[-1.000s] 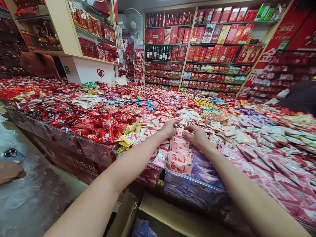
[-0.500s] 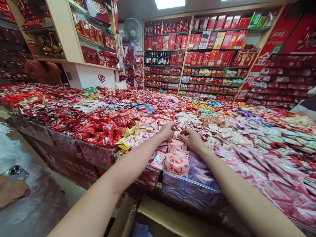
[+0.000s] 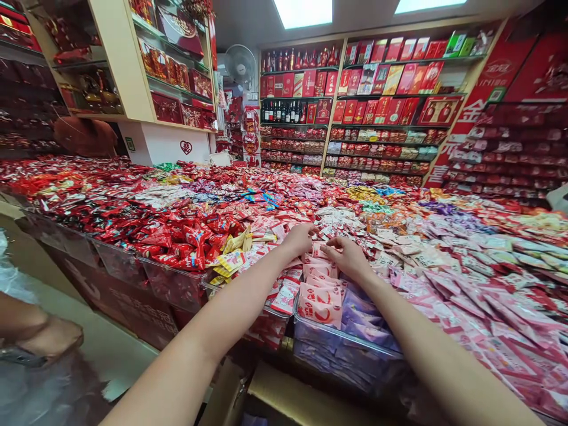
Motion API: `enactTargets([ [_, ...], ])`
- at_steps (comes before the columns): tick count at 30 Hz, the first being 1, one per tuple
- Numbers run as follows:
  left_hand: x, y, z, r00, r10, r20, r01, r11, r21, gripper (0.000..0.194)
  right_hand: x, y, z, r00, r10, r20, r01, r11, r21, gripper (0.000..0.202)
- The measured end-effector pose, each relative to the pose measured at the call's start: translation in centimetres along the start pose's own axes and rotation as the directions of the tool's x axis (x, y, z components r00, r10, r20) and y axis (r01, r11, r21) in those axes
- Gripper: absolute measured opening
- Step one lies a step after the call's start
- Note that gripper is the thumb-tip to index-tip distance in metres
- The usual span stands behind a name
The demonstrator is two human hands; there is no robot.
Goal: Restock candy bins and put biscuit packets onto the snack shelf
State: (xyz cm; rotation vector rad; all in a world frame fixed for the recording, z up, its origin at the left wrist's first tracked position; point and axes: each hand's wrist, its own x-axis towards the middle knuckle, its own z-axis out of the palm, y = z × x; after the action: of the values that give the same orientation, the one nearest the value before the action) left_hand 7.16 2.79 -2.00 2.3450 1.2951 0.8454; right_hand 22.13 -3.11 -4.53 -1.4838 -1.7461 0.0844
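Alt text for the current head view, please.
Left hand and right hand close together at the far end of a row of pink packets, beside purple packets in a clear bin. Red packets heap leftward; stocked shelves stand behind.

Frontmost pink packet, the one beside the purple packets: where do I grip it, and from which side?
Probably best to pinch the front pink packet by its top edge, coming from above on the near side. Its printed face and top edge show uncovered, while purple packets crowd its right side.
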Motion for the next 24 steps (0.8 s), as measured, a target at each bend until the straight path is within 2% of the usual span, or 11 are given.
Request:
enactTargets([
  [4, 0.6, -1.6, -1.6, 0.976, -0.144, -0.165, 0.171, 0.971, 0.166, 0.035, 0.1, 0.3, -0.2, 0.999, 0.000, -0.053, 0.000, 1.000, 0.008, 0.029],
  [7, 0.7, -2.7, -1.9, 0.950, -0.249, -0.189, 0.290, 0.927, 0.237, 0.027, 0.1, 0.4, -0.3, 0.999, 0.002, -0.047, -0.002, 1.000, -0.008, 0.030],
  [9, 0.7, -3.0, -1.9, 0.941, -0.280, -0.189, 0.323, 0.910, 0.259, 0.027, 0.1, 0.4, -0.4, 0.999, 0.006, -0.043, -0.006, 1.000, -0.017, 0.031],
  [13, 0.9, -3.0, -1.9, 0.938, -0.262, -0.227, 0.316, 0.914, 0.253, 0.028, 0.1, 0.3, -0.4, 0.998, -0.011, -0.059, 0.010, 1.000, -0.011, 0.032],
  [17, 1.3, -2.8, -2.8, 0.943, -0.180, -0.280, 0.234, 0.956, 0.176, 0.015, 0.1, 0.3, -0.6, 0.996, -0.026, -0.087, 0.027, 1.000, 0.002, 0.033],
  [20, 1.1, -2.1, -3.5, 0.929, -0.044, -0.368, 0.084, 0.992, 0.093, 0.012, 0.1, 0.2, -0.7, 0.992, -0.026, -0.122, 0.031, 0.999, 0.043, 0.032],
  [22, 0.6, -1.0, -3.5, 0.899, 0.061, -0.433, -0.048, 0.998, 0.039, 0.017, 0.2, 0.0, -0.7, 0.989, 0.003, -0.149, 0.019, 0.990, 0.143, 0.032],
  [24, -0.1, 0.3, -3.0, 0.871, 0.154, -0.466, -0.175, 0.985, -0.001, 0.021, 0.3, -0.4, -0.8, 0.984, 0.100, -0.147, -0.041, 0.932, 0.359, 0.037],
])
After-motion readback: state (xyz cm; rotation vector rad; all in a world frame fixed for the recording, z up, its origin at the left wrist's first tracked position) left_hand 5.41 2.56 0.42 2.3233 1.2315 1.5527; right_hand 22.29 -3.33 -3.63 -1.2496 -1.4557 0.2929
